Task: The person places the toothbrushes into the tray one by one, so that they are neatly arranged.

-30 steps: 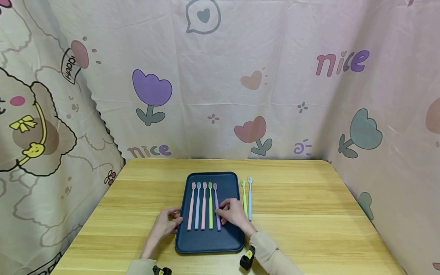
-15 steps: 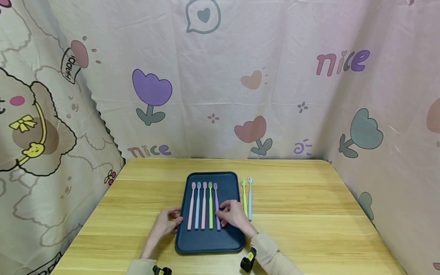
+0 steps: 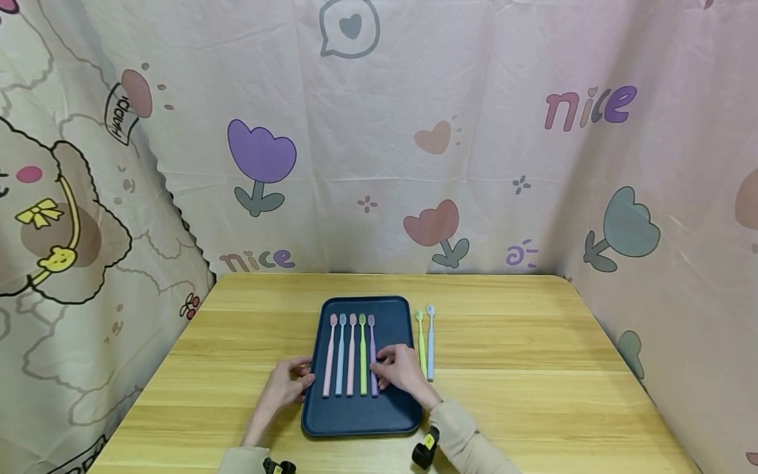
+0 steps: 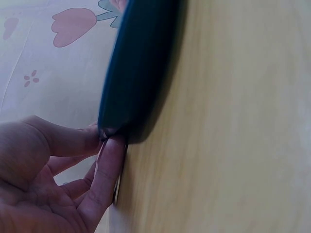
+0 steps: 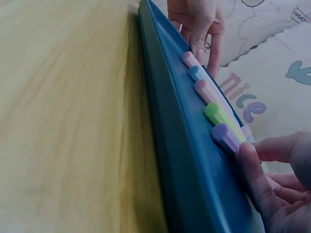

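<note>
A dark blue tray (image 3: pixel 391 415) lies on the table, bearing a row of toothbrushes. From the left come a pink toothbrush (image 3: pixel 329 355), a blue one (image 3: pixel 340 355), another pink one (image 3: pixel 352 355), a green one (image 3: pixel 363 355) and a purple toothbrush (image 3: pixel 372 342). My right hand (image 3: pixel 404 368) pinches the purple handle between thumb and finger; the right wrist view shows its end (image 5: pixel 224 136) beside the green one. At the tray's left edge, my left hand (image 3: pixel 285 383) grips the rim between thumb and fingers.
Right of the tray, a yellow-green toothbrush (image 3: pixel 421 339) and a light blue toothbrush (image 3: pixel 431 349) lie side by side on the wooden table (image 3: pixel 533 368). A printed curtain (image 3: pixel 367 151) hangs behind the table and along both sides.
The lower end of the purple toothbrush has shifted slightly left, so it lies straighter beside the green one. My right hand moves a little with it; my left hand stays put.
</note>
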`<act>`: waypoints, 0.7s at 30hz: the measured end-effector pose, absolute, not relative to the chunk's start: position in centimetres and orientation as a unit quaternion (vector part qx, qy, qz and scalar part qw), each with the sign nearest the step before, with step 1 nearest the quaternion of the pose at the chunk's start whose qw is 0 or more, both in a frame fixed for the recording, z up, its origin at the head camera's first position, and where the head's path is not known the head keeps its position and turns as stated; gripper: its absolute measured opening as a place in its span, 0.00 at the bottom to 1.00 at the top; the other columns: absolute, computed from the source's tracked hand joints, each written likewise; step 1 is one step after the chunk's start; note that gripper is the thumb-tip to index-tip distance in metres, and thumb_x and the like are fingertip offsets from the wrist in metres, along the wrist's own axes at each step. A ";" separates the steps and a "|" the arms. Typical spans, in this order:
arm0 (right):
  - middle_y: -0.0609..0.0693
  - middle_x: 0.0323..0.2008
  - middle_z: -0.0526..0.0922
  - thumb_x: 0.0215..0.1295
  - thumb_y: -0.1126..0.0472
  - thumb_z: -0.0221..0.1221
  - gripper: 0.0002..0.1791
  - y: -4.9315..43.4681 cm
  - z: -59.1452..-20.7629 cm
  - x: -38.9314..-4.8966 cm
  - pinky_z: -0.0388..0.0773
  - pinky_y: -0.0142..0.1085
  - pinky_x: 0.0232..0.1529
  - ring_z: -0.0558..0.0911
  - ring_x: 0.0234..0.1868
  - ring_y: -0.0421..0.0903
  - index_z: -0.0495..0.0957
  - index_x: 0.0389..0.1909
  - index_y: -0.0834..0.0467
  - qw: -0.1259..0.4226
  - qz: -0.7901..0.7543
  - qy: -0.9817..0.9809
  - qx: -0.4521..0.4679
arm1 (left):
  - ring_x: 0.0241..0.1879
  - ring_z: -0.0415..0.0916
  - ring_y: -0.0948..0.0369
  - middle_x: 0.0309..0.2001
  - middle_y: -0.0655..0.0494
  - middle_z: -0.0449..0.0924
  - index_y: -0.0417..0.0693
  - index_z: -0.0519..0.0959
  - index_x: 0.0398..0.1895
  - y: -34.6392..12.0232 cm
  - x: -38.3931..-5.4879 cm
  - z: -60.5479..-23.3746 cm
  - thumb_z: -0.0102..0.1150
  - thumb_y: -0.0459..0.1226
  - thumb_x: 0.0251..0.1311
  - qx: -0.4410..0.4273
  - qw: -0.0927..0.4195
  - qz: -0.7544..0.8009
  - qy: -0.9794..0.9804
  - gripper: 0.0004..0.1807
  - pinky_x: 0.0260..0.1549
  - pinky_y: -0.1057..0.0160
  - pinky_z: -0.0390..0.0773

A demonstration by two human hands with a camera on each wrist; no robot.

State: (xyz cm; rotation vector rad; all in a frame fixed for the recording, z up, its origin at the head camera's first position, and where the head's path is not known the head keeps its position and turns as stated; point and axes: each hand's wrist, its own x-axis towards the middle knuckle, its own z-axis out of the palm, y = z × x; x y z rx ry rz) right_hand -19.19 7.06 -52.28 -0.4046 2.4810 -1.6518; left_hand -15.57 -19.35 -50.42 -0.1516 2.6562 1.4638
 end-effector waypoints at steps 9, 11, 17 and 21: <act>0.53 0.21 0.86 0.64 0.63 0.65 0.16 6.8 -52.3 -19.2 0.82 0.33 0.20 0.83 0.16 0.40 0.81 0.46 0.71 0.070 -0.543 0.827 -0.125 | 0.30 0.75 0.59 0.37 0.45 0.78 0.31 0.77 0.60 -19.3 -15.6 -50.5 0.60 0.24 0.62 -0.047 0.050 0.483 0.873 0.21 0.23 0.61 0.83; 0.53 0.21 0.86 0.64 0.63 0.65 0.16 6.8 -52.3 -19.2 0.82 0.33 0.20 0.83 0.16 0.40 0.81 0.46 0.70 0.069 -0.544 0.827 -0.124 | 0.30 0.75 0.59 0.37 0.45 0.78 0.31 0.77 0.60 -19.3 -15.6 -50.5 0.59 0.24 0.63 -0.046 0.051 0.483 0.873 0.21 0.23 0.61 0.83; 0.53 0.21 0.86 0.64 0.63 0.65 0.15 6.8 -52.3 -19.2 0.82 0.33 0.20 0.83 0.15 0.41 0.81 0.46 0.71 0.064 -0.545 0.826 -0.126 | 0.30 0.74 0.59 0.37 0.46 0.78 0.32 0.77 0.61 -19.3 -15.5 -50.5 0.59 0.24 0.63 -0.044 0.051 0.485 0.872 0.21 0.24 0.61 0.83; 0.54 0.21 0.86 0.65 0.63 0.65 0.15 6.7 -52.3 -19.2 0.82 0.32 0.20 0.83 0.15 0.40 0.81 0.46 0.70 0.063 -0.544 0.827 -0.127 | 0.30 0.75 0.59 0.37 0.45 0.78 0.32 0.77 0.61 -19.3 -15.5 -50.5 0.59 0.24 0.63 -0.047 0.051 0.486 0.871 0.22 0.24 0.61 0.83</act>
